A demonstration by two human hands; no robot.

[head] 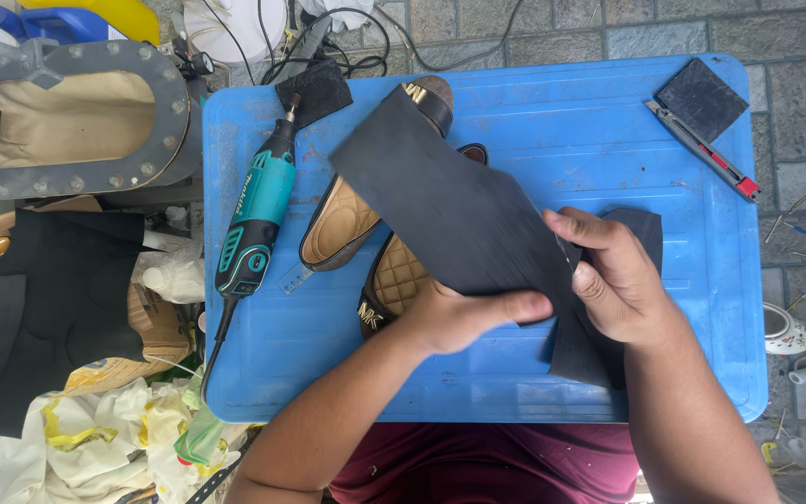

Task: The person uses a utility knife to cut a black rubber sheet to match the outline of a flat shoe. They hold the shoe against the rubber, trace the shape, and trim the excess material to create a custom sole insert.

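- Head view: both hands hold a black rubber sheet [450, 201] over a blue table [552, 112].
- The left hand [464, 317] is closed on the sheet's near edge, thumb on top and fingers under it.
- The right hand [613, 285] is curled tight over the sheet's right end, where it appears to bend or fold down; what lies under the palm is hidden.
- The sheet runs up and away to the left of both hands, its far corner above a shoe.
- To handle this well, I judge that the left hand should keep the sheet taut and the right hand work close to the fold, so that the sheet does not flop or twist.
- Just beyond the left hand, partly under the sheet, lie two tan shoes [342, 224] with quilted insoles; they crowd the space below the sheet.
- Further left of the left hand lies a teal rotary tool [258, 210], its cord trailing off the table.
- Well beyond the right hand, at the far right corner, lie a knife [701, 149] and a small black square [701, 98], both clear of the hands.
- Off the table to the left are scraps [39, 308] of black sheet and crumpled bags [114, 429].
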